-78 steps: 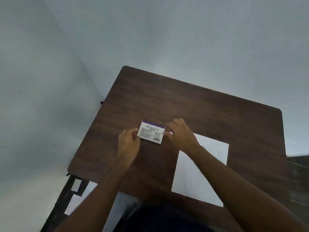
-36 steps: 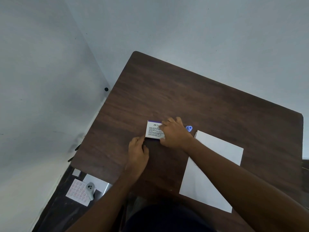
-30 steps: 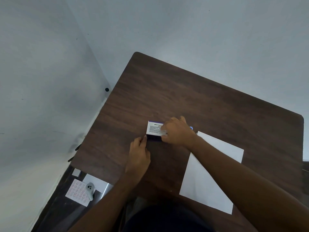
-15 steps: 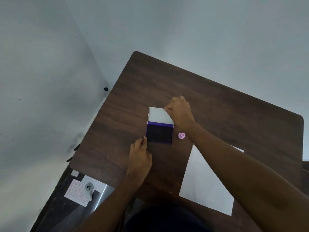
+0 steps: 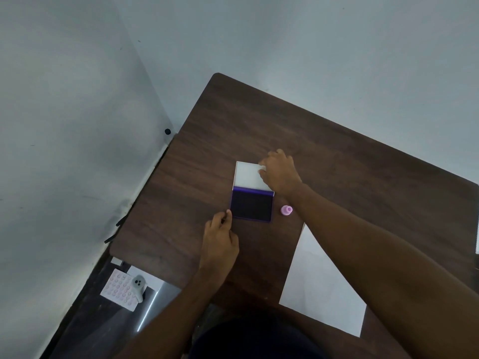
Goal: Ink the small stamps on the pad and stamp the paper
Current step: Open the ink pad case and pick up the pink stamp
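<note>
**Pad open, stamp waiting**

Dark wood tabletop [image 5: 337, 156] sits in a grey-walled corner, and everything you need lies on it. Nearest you, on the right, the white paper [image 5: 318, 288] lies flat and unmarked, partly under your right forearm. Your left hand [image 5: 220, 244] rests on the wood with its fingers [image 5: 228, 215] loosely curled, their tips touching the near left corner of the ink pad [image 5: 252, 206] and steadying it. The pad's dark purple face is exposed. Just beside its right edge, apart from it, stands one small pink stamp [image 5: 286, 210], untouched; you can see no other stamp from here. Farther out, the white lid [image 5: 247, 176] lies folded back flat, and your right hand [image 5: 281, 172] has its fingers curled on the lid's far right corner, pinching or pressing it; which one, you cannot tell.

You are finishing the opening step. Next, you would let go of the lid, bring the right hand back to the pink stamp, pinch it by its top, and press it onto the purple pad.
</note>
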`<state>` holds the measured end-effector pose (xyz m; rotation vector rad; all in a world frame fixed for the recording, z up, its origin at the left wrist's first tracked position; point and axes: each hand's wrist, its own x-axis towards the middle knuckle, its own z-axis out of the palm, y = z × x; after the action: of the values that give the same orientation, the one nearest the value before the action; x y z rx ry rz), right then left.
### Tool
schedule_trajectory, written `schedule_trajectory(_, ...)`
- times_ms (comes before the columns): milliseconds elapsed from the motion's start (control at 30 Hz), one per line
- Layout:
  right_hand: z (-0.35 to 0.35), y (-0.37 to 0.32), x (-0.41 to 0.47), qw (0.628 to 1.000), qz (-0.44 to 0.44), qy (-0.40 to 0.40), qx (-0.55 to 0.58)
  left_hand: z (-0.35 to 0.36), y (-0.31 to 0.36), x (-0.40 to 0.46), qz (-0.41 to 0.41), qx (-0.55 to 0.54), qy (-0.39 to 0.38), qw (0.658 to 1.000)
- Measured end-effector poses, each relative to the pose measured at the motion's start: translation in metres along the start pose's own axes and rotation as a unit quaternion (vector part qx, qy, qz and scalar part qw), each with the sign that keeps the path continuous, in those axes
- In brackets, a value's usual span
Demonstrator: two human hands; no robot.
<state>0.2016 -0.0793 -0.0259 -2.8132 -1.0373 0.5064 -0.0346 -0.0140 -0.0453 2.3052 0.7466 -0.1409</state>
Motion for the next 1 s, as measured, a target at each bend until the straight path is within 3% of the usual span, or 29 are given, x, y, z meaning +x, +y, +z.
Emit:
schedule_trajectory(200, 0.001, 0.001, -0.009, 1.0, -0.004, -0.028, 0.012, -0.003, 0.004, 0.001, -0.022, -0.032, 0.003, 0.999)
schedule_trajectory(300, -0.006, 0.008, -0.024, 0.997, 0.002, 0.031, 0.073, -0.006, 0.006, 0.003, -0.039, -0.058, 0.002, 0.998)
schedule_trajectory(400, -0.013, 0.019, -0.05, 0.997, 0.023, 0.043, 0.054, -0.009, 0.006, 0.006, -0.043, -0.085, 0.013, 0.995)
schedule_trajectory(600, -0.005, 0.034, -0.088, 0.971, 0.18, -0.083, 0.132, -0.011, 0.009, 0.012, -0.014, -0.096, 0.026, 0.995)
schedule_trajectory(800, 0.019, 0.027, -0.1, 0.969, 0.196, -0.09, 0.121, -0.014, 0.02, 0.015, 0.02, -0.097, 0.002, 0.995)
schedule_trajectory(900, 0.025, 0.027, -0.098, 0.956, 0.22, -0.121, 0.151, -0.017, 0.026, 0.013, 0.043, -0.106, -0.015, 0.993)
schedule_trajectory(1000, 0.025, 0.028, -0.102, 0.942, 0.255, -0.091, 0.201, -0.015, 0.031, 0.01, 0.069, -0.09, -0.031, 0.993)
